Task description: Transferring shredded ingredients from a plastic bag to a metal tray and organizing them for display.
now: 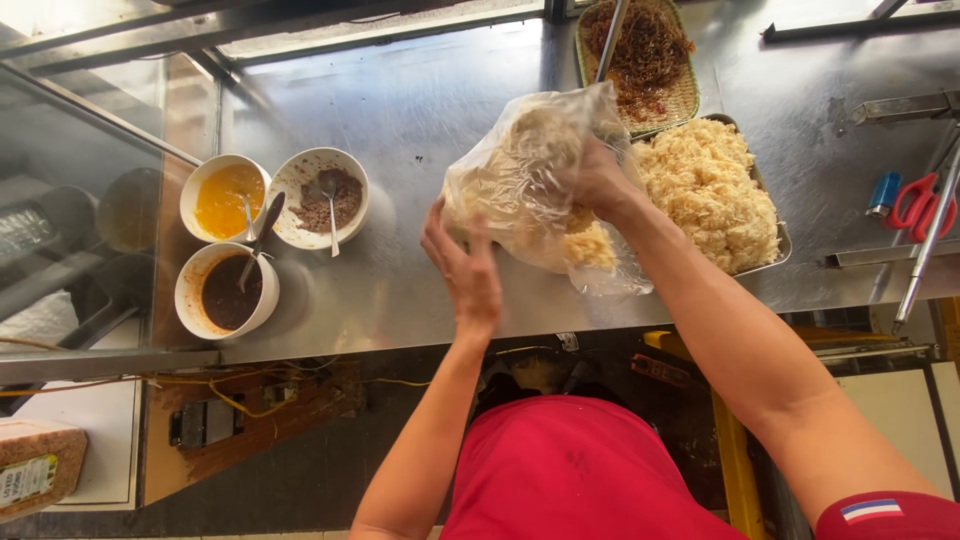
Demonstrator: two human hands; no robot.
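My right hand (598, 182) grips a clear plastic bag (520, 175) full of pale shredded food, held above the steel counter (420, 110). My left hand (465, 265) is open, fingers spread, touching the bag's lower left side. Just right of the bag lies a metal tray (780, 245) heaped with the same pale shredded food (710, 190). Some of it spills from the bag's lower end toward the tray.
A woven basket (685, 95) of dark brown shreds with tongs sits behind the tray. Three white bowls with spoons stand at left: yellow sauce (227, 198), brown mince (330, 200), dark sauce (230, 292). Red scissors (922, 205) lie at far right. A glass panel (80, 200) borders the left.
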